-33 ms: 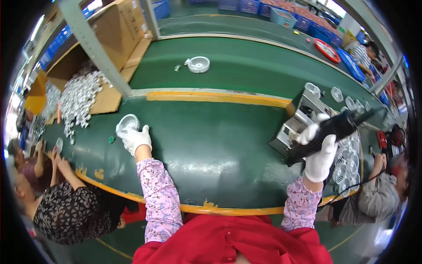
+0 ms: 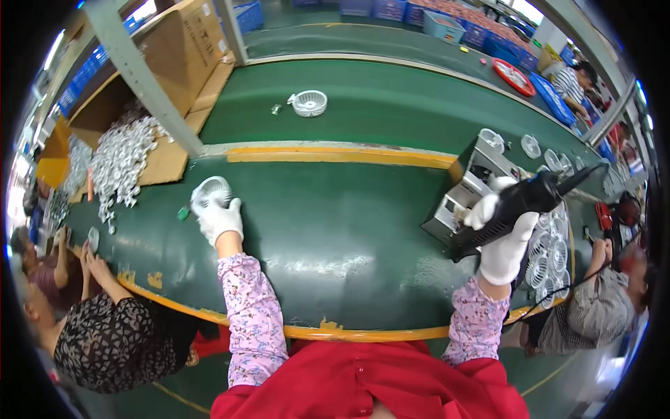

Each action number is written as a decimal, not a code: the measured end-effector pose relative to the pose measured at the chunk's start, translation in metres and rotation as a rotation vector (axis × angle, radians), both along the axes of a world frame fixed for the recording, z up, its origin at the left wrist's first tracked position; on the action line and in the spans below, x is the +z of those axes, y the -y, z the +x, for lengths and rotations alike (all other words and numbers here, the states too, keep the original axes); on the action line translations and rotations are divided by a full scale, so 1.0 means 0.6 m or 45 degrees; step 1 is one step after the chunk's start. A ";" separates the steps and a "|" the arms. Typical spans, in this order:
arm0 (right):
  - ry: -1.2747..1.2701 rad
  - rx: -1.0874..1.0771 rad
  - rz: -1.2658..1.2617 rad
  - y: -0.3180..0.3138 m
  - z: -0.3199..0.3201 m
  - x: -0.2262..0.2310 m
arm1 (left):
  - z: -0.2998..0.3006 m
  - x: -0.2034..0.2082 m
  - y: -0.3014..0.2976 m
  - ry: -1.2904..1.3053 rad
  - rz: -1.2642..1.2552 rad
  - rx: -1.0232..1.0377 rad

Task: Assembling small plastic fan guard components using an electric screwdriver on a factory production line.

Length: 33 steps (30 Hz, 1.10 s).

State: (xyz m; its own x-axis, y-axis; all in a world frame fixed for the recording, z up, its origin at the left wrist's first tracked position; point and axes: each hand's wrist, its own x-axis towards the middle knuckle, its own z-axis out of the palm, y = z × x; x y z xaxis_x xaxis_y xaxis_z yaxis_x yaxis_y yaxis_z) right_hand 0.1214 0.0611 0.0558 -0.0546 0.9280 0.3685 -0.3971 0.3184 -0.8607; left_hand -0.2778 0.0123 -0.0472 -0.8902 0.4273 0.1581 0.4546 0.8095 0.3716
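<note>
Green surface [image 2: 321,230], I stand near | clear ribbed cup [image 2: 211,190]: just ahead of left hand [image 2: 220,222], whose grip holds its near edge | right hand [image 2: 504,250]: grip wraps black tool [image 2: 516,200], long axis toward far right, nearer to metal fixture [image 2: 466,197], well apart from cup

Left hand [image 2: 222,222] outstretched, right hand [image 2: 504,253] gripping

Cardboard box [image 2: 183,52] upper L, behind metal post [image 2: 132,70]. Bkgd R: blue crates [image 2: 389,12], red tray [image 2: 527,91]. Co-worker [image 2: 105,342] far L, blk patterned top.
</note>
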 end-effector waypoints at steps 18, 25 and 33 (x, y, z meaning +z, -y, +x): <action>-0.276 0.213 -0.165 0.010 -0.058 -0.077 | 0.332 0.018 -0.003 0.279 0.271 -1.842; -0.313 0.419 -0.140 -0.005 -0.064 -0.098 | 0.329 0.008 -0.007 0.306 0.197 -1.890; -0.304 0.510 -0.146 -0.004 -0.060 -0.107 | 0.332 -0.001 -0.008 0.304 0.210 -1.954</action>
